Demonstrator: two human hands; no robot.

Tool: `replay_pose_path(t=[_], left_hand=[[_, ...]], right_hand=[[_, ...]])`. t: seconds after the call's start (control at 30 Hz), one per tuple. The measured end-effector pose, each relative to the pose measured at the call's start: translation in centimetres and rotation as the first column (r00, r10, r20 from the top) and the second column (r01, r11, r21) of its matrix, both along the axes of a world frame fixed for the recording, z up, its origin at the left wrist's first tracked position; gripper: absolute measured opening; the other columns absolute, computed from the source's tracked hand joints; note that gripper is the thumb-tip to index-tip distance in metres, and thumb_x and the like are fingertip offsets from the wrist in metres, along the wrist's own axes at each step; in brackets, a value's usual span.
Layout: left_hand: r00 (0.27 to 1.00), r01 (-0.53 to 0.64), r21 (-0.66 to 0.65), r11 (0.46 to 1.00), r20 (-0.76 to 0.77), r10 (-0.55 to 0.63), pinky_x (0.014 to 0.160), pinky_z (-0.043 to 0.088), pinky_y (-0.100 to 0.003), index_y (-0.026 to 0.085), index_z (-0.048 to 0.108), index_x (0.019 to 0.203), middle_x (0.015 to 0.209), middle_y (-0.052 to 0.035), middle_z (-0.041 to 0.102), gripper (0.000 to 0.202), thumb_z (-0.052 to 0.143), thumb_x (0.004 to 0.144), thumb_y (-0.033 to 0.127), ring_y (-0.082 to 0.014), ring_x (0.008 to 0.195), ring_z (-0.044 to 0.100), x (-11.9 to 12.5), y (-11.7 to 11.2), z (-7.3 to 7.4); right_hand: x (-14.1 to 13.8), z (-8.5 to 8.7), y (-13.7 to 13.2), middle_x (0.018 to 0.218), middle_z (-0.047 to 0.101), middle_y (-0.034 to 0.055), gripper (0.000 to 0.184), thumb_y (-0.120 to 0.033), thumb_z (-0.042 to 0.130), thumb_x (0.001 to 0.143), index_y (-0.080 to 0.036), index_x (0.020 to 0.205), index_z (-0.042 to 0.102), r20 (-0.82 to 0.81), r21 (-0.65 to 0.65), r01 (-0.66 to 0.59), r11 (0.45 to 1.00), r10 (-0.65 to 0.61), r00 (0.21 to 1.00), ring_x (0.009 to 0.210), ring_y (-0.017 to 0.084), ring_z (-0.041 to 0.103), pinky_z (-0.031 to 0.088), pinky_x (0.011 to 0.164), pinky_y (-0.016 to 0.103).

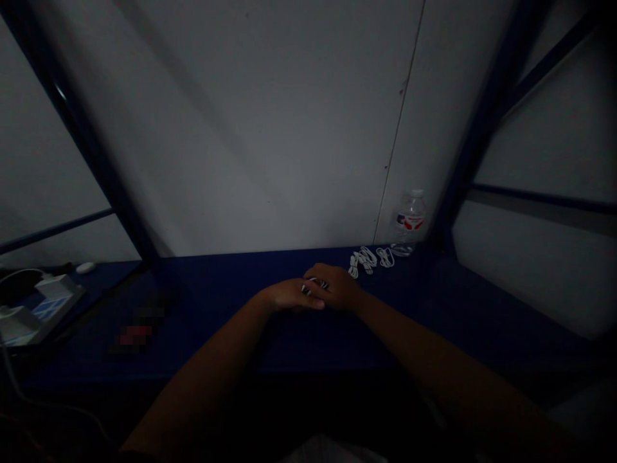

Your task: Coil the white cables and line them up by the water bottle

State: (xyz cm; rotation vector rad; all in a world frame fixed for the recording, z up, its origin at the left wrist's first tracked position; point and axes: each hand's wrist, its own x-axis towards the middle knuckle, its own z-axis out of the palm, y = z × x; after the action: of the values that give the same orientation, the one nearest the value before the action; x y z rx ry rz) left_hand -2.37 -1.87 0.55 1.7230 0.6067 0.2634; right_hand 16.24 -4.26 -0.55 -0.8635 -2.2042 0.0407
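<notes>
You are facing a white wall (241, 128) with a blue frame (482, 135) around it, and you are leaning over a dark blue table (289, 347). Your arms (434, 366) are reaching in to the middle of it. Your left hand (293, 296) and right hand (335, 287) are meeting there, with the fingers curled closed on a small striped thing (314, 286), black and white, sitting between both hands. Just beside your right hand, a white cord (366, 260) is lying in loops, and a water bottle (409, 222) is standing by the wall. Far to your left, a white box (41, 308) is sitting on the table.
</notes>
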Motion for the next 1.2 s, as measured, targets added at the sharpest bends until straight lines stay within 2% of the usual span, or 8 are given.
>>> replay_pose_path(t=[0.17,0.33,0.47,0.63,0.73,0.9,1.03,1.2], left_hand=[[0.992,-0.111,0.026,0.993,-0.06,0.113,0.044,0.022,-0.023,0.017,0.066,0.073,0.055,0.0037,0.048,0.031,0.082,0.061,0.04,-0.008,0.045,0.035,0.2,0.0,-0.2],[0.995,-0.072,0.073,0.995,-0.058,0.077,0.049,0.028,-0.023,0.017,0.068,0.087,0.069,-0.0002,0.058,0.036,0.08,0.064,0.042,-0.0096,0.053,0.043,0.5,0.3,-0.5],[0.994,-0.07,0.139,0.988,-0.069,0.081,0.053,0.031,-0.022,0.015,0.065,0.096,0.071,0.001,0.055,0.046,0.074,0.071,0.053,-0.0084,0.057,0.042,0.5,0.6,-0.6],[0.988,-0.152,-0.06,0.987,0.007,0.153,0.047,0.024,-0.022,0.014,0.058,0.096,0.063,0.0044,0.036,0.065,0.037,0.084,0.075,-0.0078,0.05,0.028,0.3,0.4,-0.5],[0.986,-0.158,-0.099,0.982,0.041,0.163,0.047,0.024,-0.022,0.015,0.055,0.095,0.066,0.0036,0.036,0.063,0.038,0.084,0.075,-0.0085,0.052,0.028,0.5,0.0,-0.4],[0.986,-0.165,0.129,0.978,0.037,0.161,0.049,0.025,-0.024,0.017,0.053,0.085,0.064,0.0029,0.039,0.055,0.042,0.085,0.071,-0.0093,0.054,0.031,0.8,0.3,-0.6],[0.953,-0.297,0.195,0.935,0.125,0.277,0.049,0.025,-0.024,0.017,0.05,0.083,0.063,0.0033,0.039,0.052,0.043,0.086,0.069,-0.0092,0.052,0.033,0.3,1.2,-0.8],[0.838,-0.489,0.078,0.869,0.321,0.442,0.045,0.024,-0.022,0.019,0.043,0.08,0.06,0.0057,0.034,0.048,0.044,0.087,0.066,-0.0075,0.048,0.03,-0.5,2.5,-0.6]], right_hand=[[0.0,-0.5,0.3,0.09,0.068,0.0067,0.028,-0.041,0.049,0.093,-0.02,0.1,0.066,0.091,0.031,0.005,0.999,-0.008,0.996,0.081,0.019,0.062,0.044,0.071,0.03],[0.0,-0.6,0.7,0.091,0.069,0.0077,0.029,-0.041,0.05,0.094,-0.018,0.096,0.067,0.049,-0.027,-0.024,0.999,0.025,0.998,0.082,0.019,0.063,0.044,0.073,0.03],[1.1,-0.2,1.3,0.086,0.07,0.006,0.025,-0.038,0.053,0.092,-0.017,0.093,0.067,0.014,-0.09,-0.034,0.995,0.035,0.999,0.079,0.018,0.063,0.044,0.071,0.028],[2.7,0.7,1.3,0.079,0.07,0.0043,0.023,-0.036,0.054,0.09,-0.017,0.088,0.068,-0.103,-0.162,-0.015,0.987,-0.002,0.995,0.072,0.016,0.063,0.043,0.065,0.025],[2.6,1.0,1.0,0.072,0.069,0.0031,0.029,-0.04,0.052,0.091,-0.018,0.085,0.069,-0.172,-0.196,-0.02,0.98,-0.015,0.985,0.065,0.015,0.063,0.044,0.062,0.026],[2.4,0.7,1.6,0.07,0.067,0.0023,0.036,-0.051,0.054,0.087,-0.018,0.085,0.067,-0.301,-0.407,-0.058,0.912,-0.074,0.951,0.052,0.014,0.06,0.044,0.051,0.025],[6.8,0.7,3.3,0.071,0.067,0.004,0.042,-0.057,0.054,0.085,-0.017,0.091,0.066,-0.346,-0.513,0.007,0.858,-0.214,0.913,0.054,0.014,0.06,0.045,0.049,0.024],[15.4,0.3,4.1,0.07,0.069,0.0071,0.032,-0.049,0.066,0.078,-0.018,0.082,0.073,0.059,-0.603,0.254,0.756,-0.276,0.959,0.056,0.016,0.06,0.043,0.052,0.028]])
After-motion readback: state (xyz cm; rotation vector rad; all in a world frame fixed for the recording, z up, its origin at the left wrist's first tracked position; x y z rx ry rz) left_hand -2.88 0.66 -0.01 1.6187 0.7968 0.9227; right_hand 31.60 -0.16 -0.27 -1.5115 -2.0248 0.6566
